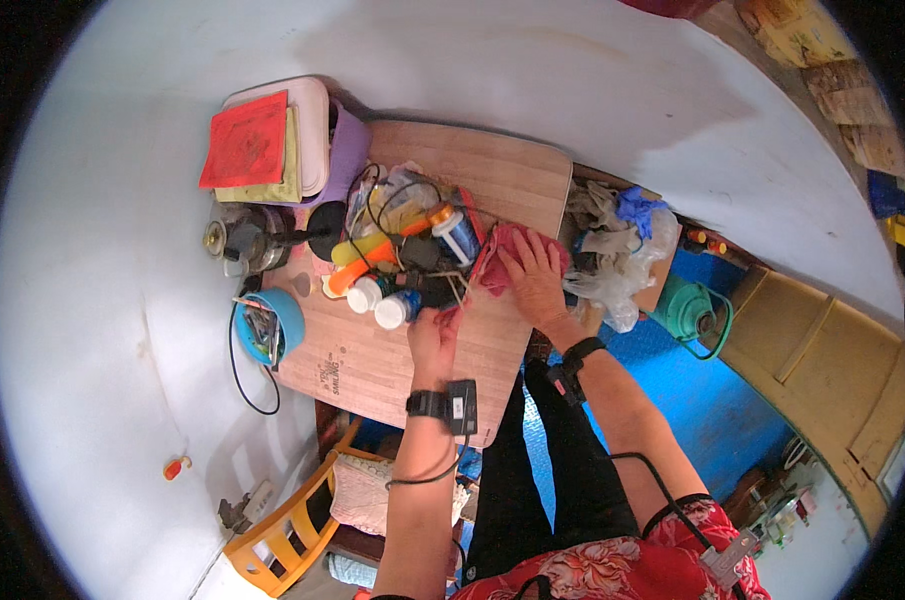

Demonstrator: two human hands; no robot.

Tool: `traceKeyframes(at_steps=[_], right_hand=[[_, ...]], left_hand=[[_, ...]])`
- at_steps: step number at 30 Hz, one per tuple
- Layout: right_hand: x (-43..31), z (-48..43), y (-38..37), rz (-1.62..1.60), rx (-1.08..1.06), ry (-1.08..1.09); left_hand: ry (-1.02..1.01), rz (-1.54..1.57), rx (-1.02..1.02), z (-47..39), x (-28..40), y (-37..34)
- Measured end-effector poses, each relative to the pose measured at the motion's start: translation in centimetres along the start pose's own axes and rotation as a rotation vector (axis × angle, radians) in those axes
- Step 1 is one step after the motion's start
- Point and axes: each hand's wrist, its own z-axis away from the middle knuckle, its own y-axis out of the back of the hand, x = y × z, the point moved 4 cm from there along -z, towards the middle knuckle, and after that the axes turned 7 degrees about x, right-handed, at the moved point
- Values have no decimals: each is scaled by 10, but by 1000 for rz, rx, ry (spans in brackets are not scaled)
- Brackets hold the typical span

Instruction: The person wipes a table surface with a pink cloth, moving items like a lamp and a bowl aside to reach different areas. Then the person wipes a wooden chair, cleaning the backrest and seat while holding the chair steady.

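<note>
My right hand (531, 285) presses down on a folded dark-pink cloth (497, 259) at the right part of a wood-patterned tabletop (377, 367), fingers spread over it. My left hand (432, 341) is at the near corner of a heaped red-edged tray (469, 204), its fingers curled at the rim; the grip is partly hidden. Close to those fingers are a blue bottle with a white cap (396, 309) and another white-capped bottle (365, 295). An orange-capped bottle (456, 234), an orange-handled tool (362, 268), black cable and plastic bags fill the tray.
A blue tub of pens (272, 326) and a glass kettle (253, 236) stand at the left. Behind them is a purple bin (347, 150) with a red paper (246, 141) on its lid. Right of the table are plastic bags (617, 277) and a green thermos (685, 311). A yellow chair (287, 547) is below.
</note>
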Motion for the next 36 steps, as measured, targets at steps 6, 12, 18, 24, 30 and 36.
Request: traceKeyframes(at_steps=[6,12,18,24,30,36], right_hand=[[-1,0,-2,11,-32,0],[1,0,-9,88,-41,7],[1,1,-9,96,1,51],[-6,2,-8,122,-76,127],[-73,-40,-32,22,-190,341],[-142,-146,-89,25,-113,364]], left_hand=[[15,-2,90,32,-5,89],[54,-94,195,67,3,177],[117,13,-2,77,23,217],[-602,-1291,245,88,26,256],[-404,-2071,217,54,-9,248],[-254,-2017,94,52,-19,251]])
